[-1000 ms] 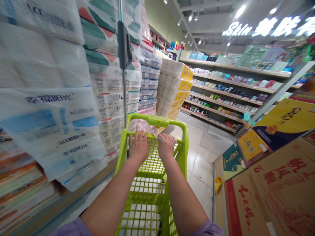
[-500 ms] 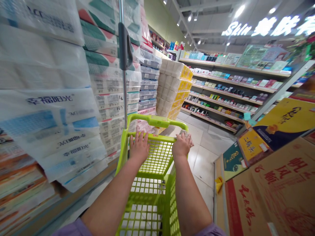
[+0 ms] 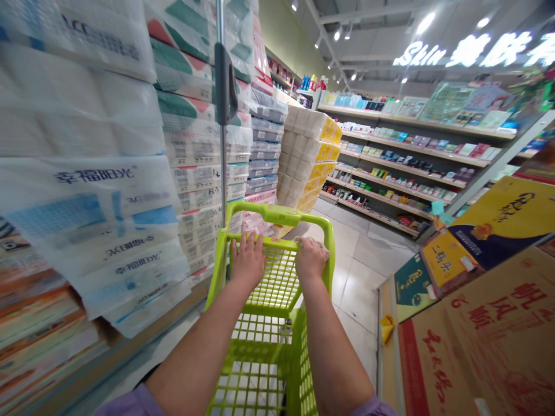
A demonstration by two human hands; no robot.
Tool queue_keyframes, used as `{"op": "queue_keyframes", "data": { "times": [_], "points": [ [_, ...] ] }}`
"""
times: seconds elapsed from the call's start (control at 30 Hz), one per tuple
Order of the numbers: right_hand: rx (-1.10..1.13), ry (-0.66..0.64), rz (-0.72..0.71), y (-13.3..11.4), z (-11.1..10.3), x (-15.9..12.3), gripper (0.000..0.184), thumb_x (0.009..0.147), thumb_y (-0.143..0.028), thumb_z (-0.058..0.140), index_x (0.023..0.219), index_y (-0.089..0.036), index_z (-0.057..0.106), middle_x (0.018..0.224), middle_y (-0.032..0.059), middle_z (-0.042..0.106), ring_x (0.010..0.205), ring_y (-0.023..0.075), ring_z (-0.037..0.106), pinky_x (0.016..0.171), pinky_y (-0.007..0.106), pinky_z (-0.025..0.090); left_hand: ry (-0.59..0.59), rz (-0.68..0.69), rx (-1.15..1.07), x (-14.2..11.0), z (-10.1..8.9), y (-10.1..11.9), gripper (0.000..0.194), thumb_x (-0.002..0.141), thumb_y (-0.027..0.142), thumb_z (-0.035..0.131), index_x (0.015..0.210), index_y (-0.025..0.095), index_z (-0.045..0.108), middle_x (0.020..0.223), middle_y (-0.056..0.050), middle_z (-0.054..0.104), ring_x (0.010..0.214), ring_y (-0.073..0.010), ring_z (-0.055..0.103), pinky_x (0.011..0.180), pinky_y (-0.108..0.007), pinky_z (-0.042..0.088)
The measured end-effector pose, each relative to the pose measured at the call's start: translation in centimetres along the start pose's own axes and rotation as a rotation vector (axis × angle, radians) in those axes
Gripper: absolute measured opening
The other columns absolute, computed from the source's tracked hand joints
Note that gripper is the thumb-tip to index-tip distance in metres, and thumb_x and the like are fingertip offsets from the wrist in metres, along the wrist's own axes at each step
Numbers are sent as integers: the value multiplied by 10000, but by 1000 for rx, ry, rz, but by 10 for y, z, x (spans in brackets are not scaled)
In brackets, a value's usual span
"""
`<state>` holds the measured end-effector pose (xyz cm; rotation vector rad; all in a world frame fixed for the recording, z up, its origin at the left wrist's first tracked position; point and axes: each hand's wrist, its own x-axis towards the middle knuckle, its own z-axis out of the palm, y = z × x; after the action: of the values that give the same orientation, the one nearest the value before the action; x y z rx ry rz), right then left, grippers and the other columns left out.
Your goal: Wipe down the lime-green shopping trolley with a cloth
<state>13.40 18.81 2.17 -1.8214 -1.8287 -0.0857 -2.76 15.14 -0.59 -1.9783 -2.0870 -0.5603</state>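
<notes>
From afar, I judged the right hand (image 3: 311, 261), clamped on cloth (image 3: 325, 251) at the basket's (image 3: 284, 245) one o'clock, needed even pressure; left hand (image 3: 248, 261) lay spread at eleven.

A crumpled cloth (image 3: 323, 248) is held by the right hand (image 3: 310, 259) at the mesh panel (image 3: 280, 271) of a green trolley (image 3: 281, 216). The left hand (image 3: 248, 260) is laid there too. Paper packs (image 3: 102, 196) are stacked alongside.

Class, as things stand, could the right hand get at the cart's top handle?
Probably yes: the right hand, holding a cloth-like wad, is close to the top handle, with nothing visible between.
</notes>
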Motion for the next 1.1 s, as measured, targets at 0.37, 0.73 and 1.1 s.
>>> {"op": "queue_keyframes", "data": {
  "times": [0.37, 0.73, 1.1],
  "points": [
    [116, 128, -69, -4, 16, -6, 382, 893, -74, 392, 1115, -253, 646, 1211, 52, 652, 1169, 220, 534, 1008, 421, 230, -14, 5, 16, 2, 1, 0, 540, 913, 327, 428, 1418, 140, 380, 1504, -127, 350, 1415, -320, 224, 1141, -483, 229],
    [413, 151, -233, -19, 28, -11, 349, 838, -108, 436, 1173, -149, 523, 1259, 128, 576, 1075, 196, 566, 896, 302, 430, 43, 16, -19, 1, 3, -1, 523, 895, 301, 453, 1391, 137, 418, 1489, -141, 371, 1405, -330, 247, 1124, -514, 250],
    [351, -60, -431, -35, 25, -19, 356, 933, -248, 412, 1267, -228, 534, 1371, 63, 528, 1298, 214, 427, 1090, 406, 283, 298, 182, -179, 2, 4, 1, 638, 852, 176, 430, 1463, 134, 254, 1512, -138, 332, 1435, -279, 189, 1155, -522, 188]
  ]
}}
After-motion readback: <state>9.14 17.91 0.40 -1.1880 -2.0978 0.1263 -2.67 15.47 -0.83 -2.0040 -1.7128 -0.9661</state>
